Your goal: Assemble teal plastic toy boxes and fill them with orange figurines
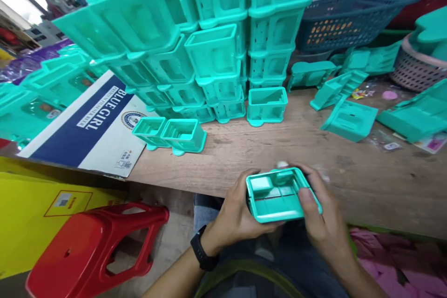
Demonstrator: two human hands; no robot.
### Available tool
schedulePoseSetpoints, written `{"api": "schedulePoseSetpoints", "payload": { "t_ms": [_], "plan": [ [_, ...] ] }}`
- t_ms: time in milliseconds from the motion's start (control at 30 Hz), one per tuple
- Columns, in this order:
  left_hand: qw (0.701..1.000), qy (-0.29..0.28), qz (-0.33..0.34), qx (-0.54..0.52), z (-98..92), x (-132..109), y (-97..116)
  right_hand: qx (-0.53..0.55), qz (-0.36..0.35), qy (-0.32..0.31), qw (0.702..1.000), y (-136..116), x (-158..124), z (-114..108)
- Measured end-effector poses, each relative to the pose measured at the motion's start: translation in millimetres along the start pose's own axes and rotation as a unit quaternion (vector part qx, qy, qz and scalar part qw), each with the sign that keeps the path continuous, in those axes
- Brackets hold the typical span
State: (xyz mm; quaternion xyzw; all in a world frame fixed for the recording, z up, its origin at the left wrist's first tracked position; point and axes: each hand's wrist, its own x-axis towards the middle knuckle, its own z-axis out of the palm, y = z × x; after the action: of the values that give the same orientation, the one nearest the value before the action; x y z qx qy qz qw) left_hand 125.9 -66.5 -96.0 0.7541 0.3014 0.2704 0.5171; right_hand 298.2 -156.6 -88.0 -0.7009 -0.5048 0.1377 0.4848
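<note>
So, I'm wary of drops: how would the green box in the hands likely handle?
The green box looks fairly stiff, given its moulded rim. It's probably light, being hollow and thin-walled. Its smooth, glossy surface might feel somewhat slippery.

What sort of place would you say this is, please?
Probably a small workshop: many matching green plastic boxes stand stacked on a wooden table, and loose green parts lie to their right.

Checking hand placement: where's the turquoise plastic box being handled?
Head view, lower half, right of centre: the turquoise plastic box is held between left hand and right hand, by the near edge of the wooden table.
</note>
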Motion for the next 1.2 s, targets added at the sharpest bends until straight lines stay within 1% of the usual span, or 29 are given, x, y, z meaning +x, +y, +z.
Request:
{"api": "schedulePoseSetpoints", "payload": {
  "t_ms": [67, 100, 200, 267, 333, 400, 500, 600, 700, 867, 933, 1033, 1100, 1200],
  "plan": [
    [1.000, 0.003, 0.025, 0.018, 1.1, 1, 3, -0.075, -0.057, 0.043, 0.995, -16, 4, -5],
    [0.998, 0.003, 0.044, 0.035, 1.5, 2, 7, -0.108, -0.098, 0.048, 0.988, -25, 6, -5],
    [0.989, 0.005, 0.111, 0.096, 3.0, 6, 21, -0.186, -0.210, 0.005, 0.960, -45, 11, 3],
    [0.982, 0.027, 0.145, 0.115, 5.1, 9, 26, -0.212, -0.242, 0.005, 0.947, -49, 16, 9],
    [0.979, 0.067, 0.164, 0.099, 8.9, 11, 23, -0.216, -0.250, 0.026, 0.943, -49, 22, 12],
    [0.979, 0.090, 0.172, 0.066, 13.5, 12, 13, -0.215, -0.257, 0.029, 0.942, -47, 28, 11],
    [0.983, 0.083, 0.161, 0.020, 19.3, 13, -5, -0.227, -0.269, 0.012, 0.936, -47, 35, 6],
    [0.986, 0.083, 0.147, -0.003, 22.2, 14, -15, -0.263, -0.279, -0.022, 0.924, -51, 37, 5],
    [0.986, 0.087, 0.141, -0.001, 23.6, 14, -15, -0.286, -0.284, -0.043, 0.914, -53, 36, 7],
    [0.983, 0.129, 0.134, -0.004, 27.1, 11, -14, -0.273, -0.285, -0.013, 0.919, -49, 36, 11],
    [0.984, 0.123, 0.128, -0.001, 27.7, 11, -15, -0.260, -0.282, -0.027, 0.923, -47, 38, 10],
    [0.989, 0.096, 0.112, 0.021, 26.2, 11, -14, -0.259, -0.275, -0.065, 0.924, -49, 40, 9],
    [0.990, 0.082, 0.103, 0.041, 24.0, 12, -12, -0.299, -0.271, -0.078, 0.912, -53, 39, 11],
    [0.990, 0.069, 0.113, 0.045, 20.6, 13, -10, -0.375, -0.271, -0.079, 0.883, -58, 34, 18]
  ]
}}
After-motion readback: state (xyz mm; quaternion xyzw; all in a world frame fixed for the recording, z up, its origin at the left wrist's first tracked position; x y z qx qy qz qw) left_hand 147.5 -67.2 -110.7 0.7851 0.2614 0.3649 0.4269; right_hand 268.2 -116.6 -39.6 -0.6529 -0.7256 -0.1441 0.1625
